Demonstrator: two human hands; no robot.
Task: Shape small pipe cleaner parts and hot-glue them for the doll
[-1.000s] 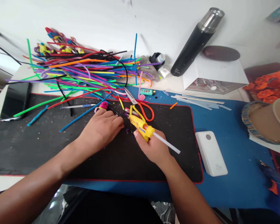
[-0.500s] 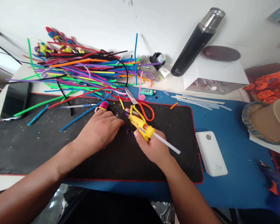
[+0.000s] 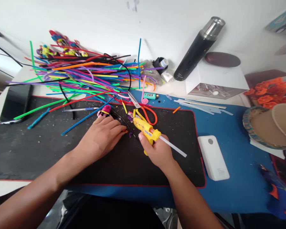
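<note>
My right hand (image 3: 158,151) is wrapped round a yellow glue gun (image 3: 144,127), whose clear glue stick (image 3: 173,147) juts out toward the lower right. My left hand (image 3: 105,135) lies low over the black mat, fingers pressed together, with a small orange-red bit (image 3: 126,131) at its fingertips. A small pink and yellow fuzzy figure (image 3: 105,110) shows just beyond its knuckles, partly hidden by the hand. Scissors with orange handles (image 3: 149,114) lie behind the glue gun. A small purple curl (image 3: 130,135) rests on the mat between the hands.
Many coloured pipe cleaners (image 3: 85,73) are heaped at the back left, near a phone (image 3: 16,103). A black flask (image 3: 197,51) leans beside a white box (image 3: 214,81). Glue sticks (image 3: 200,106) lie back right, and a white power bank (image 3: 214,158) is right of the mat.
My left hand has shifted slightly back and down, showing more of the pink figure and the orange-red bit. The glue gun has moved a little right and down. The camera view has shifted slightly.
</note>
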